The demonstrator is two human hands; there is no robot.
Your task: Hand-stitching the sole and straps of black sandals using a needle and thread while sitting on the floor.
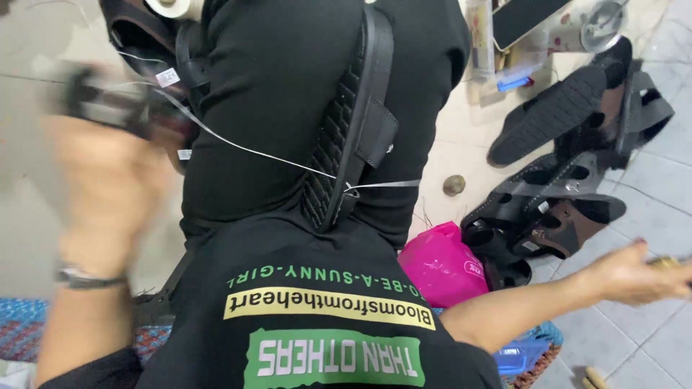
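Note:
A black sandal (355,122) stands on edge, clamped between my black-clad thighs, sole to the left and strap to the right. A thin white thread (252,150) runs from the sandal's edge up and left to my left hand (108,184). That hand is raised and blurred, wears a wristwatch (85,277), and is closed on a dark tool (108,108). My right hand (634,274) is stretched far out to the right over the tiled floor, with a small yellowish thing (667,262) pinched at its fingertips.
A pile of black sandals and soles (569,166) lies on the floor at the right. A pink plastic bag (441,263) sits by my right thigh. A woven mat (21,328) lies under me. A tape roll (176,7) shows at the top.

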